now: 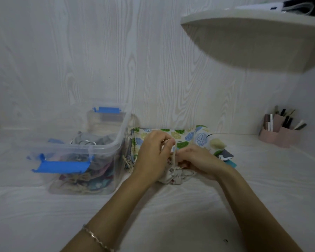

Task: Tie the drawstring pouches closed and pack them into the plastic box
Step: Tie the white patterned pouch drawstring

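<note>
Hands [154,151] on cream, gathered pouch [175,176]

Left hand [154,151] and right hand [198,160] pinching the cream drawstring [174,157] above a gathered pale pouch [173,176] on the white table [171,215]. Behind, a stack of leaf-printed pouches [193,135]. At left, clear plastic box [102,142] with blue latches [62,166], already holding tied pouches. Far right, pink pen holder [278,135]; overhead, white shelf [253,40].
</note>
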Tool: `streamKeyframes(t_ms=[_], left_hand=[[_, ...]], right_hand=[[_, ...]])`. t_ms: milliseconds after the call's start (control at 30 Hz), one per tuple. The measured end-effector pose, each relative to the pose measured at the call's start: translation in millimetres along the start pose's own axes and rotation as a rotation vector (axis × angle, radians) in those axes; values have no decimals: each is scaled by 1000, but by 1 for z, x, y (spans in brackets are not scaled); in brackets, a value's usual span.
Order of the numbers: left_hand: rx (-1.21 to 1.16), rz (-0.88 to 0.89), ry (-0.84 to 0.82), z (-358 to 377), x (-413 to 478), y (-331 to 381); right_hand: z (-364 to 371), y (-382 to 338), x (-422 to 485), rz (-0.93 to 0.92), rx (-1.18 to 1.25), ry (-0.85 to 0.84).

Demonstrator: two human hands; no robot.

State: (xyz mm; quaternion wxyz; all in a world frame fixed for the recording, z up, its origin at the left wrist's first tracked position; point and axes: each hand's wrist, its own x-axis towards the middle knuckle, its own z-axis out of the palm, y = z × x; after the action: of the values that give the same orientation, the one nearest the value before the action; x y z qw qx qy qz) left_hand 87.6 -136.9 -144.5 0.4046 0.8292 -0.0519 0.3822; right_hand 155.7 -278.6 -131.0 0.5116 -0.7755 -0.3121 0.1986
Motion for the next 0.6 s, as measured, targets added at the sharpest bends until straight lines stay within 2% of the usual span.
streamKeyframes(t_ms=[67,133,233,367,433,500,600], left_hand=[[38,9,14,1,1,-2],[50,-68,37,1,0,-6],[61,-210,75,1,-2,-8],[-231,-323,-146,6,-2,-7],[-293,-329,-159,6,-4,-7],[-231,-295,-93,3,-4,-7],[27,-200,-41,2,-4,-1]], right_hand=[[1,0,-1,-27,15,-85],[3,0,-2,-52,14,-122],[-1,0,0,-49,139,-54],[-6,1,4,-62,407,23],[-6,3,5,-60,453,41],[-6,4,6,-36,478,92],[-5,6,8,-24,419,229]])
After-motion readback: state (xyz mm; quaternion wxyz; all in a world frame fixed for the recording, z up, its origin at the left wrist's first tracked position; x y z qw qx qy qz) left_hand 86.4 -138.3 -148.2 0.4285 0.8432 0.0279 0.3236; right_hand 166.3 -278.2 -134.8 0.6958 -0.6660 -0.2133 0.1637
